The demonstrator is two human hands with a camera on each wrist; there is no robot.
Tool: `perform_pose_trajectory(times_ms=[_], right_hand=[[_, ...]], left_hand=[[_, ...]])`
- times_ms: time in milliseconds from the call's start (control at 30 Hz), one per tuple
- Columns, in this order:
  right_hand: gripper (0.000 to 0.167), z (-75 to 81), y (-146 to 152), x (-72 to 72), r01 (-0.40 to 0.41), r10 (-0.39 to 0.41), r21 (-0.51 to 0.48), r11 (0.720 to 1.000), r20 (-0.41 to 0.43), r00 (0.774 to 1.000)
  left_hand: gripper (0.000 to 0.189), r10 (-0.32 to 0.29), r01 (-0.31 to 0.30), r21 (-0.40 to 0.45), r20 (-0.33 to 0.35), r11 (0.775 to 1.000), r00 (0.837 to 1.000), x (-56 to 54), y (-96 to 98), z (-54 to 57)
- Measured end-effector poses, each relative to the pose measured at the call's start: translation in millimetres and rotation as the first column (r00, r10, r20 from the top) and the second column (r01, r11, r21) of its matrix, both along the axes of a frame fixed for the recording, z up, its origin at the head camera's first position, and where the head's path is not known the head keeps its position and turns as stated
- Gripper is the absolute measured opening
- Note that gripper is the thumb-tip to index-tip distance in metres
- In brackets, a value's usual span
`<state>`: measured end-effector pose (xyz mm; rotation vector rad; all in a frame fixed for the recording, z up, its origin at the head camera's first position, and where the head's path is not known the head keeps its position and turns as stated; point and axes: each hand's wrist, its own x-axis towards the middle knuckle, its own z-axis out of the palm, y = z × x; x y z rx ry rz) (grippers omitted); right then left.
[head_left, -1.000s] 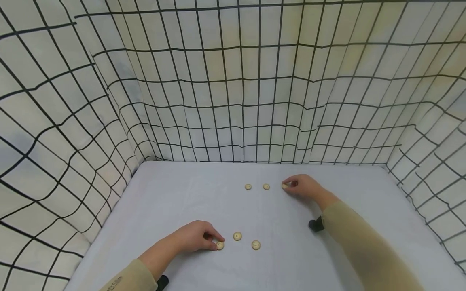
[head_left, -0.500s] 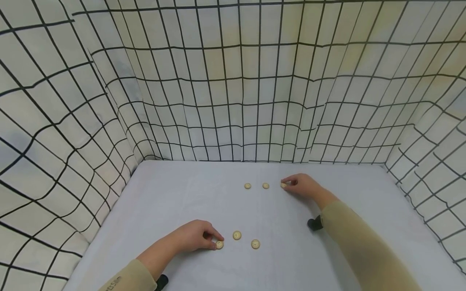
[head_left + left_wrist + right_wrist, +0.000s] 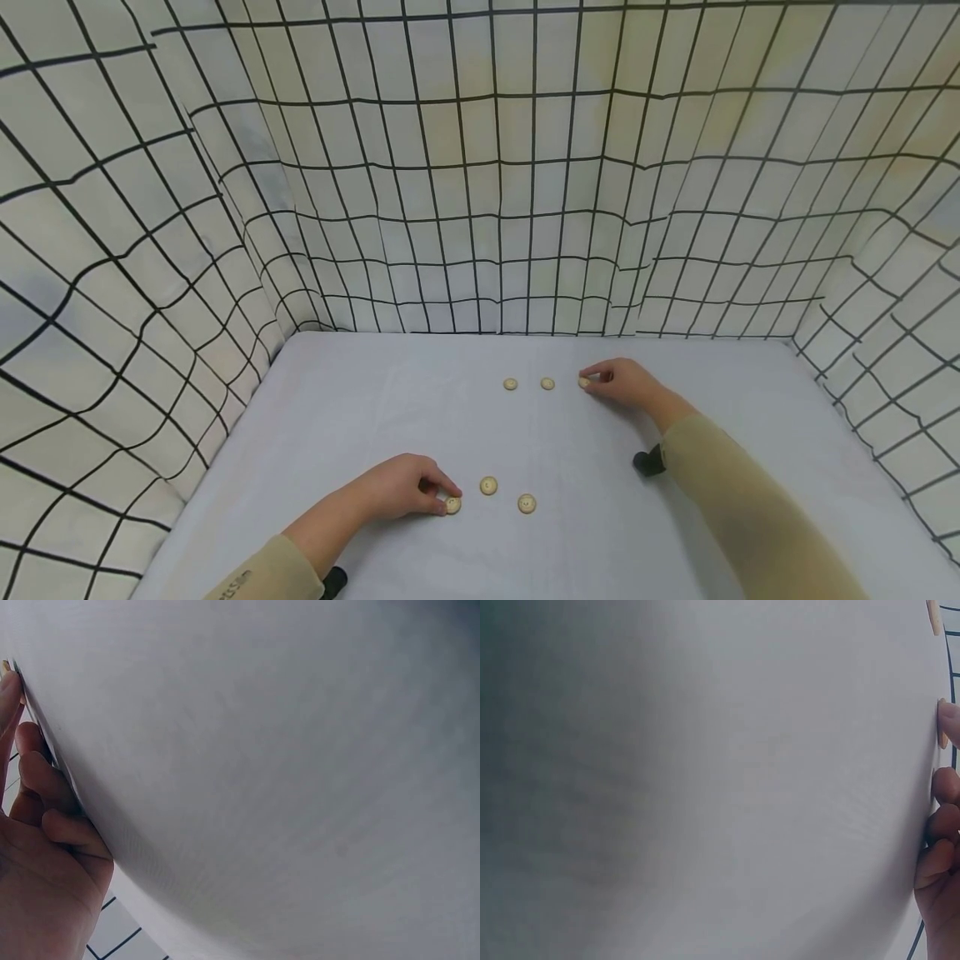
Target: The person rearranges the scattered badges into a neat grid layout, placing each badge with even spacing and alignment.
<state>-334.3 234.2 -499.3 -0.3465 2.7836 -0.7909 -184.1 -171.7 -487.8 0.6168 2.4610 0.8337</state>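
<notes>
In the head view my left hand [image 3: 401, 487] pinches a round cream button [image 3: 453, 505] between thumb and forefinger, low over the white tabletop. To its right lie a second button [image 3: 488, 486] and a third button [image 3: 527, 503], both flat. Farther back, my right hand [image 3: 624, 385] pinches another button [image 3: 584, 382] at the right end of a row. Left of it in that row lie a middle button [image 3: 547, 383] and a left button [image 3: 510, 384]. The wrist views show the curled fingers at the edge, with a sliver of the right hand's button [image 3: 942, 724] by the thumb.
The white cloth-covered table [image 3: 360, 375] fills the lower part of the head view. Pale walls with a black grid [image 3: 480, 192] rise behind it and on both sides. Dark wrist cameras [image 3: 648, 461] hang under the tan sleeves [image 3: 750, 500].
Both hands keep their grip on their buttons and stay in place. The whole head view shifts only very slightly.
</notes>
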Motion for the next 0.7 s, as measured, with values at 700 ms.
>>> perform_pose_trajectory(times_ms=[700], right_hand=[[0.039,2.3,1.4,5.9,0.017,-0.015,-0.037,0.999,0.075,0.997]], left_hand=[[0.018,0.002,-0.002,0.006,-0.001,1.000,1.000,1.2,0.2,0.9]])
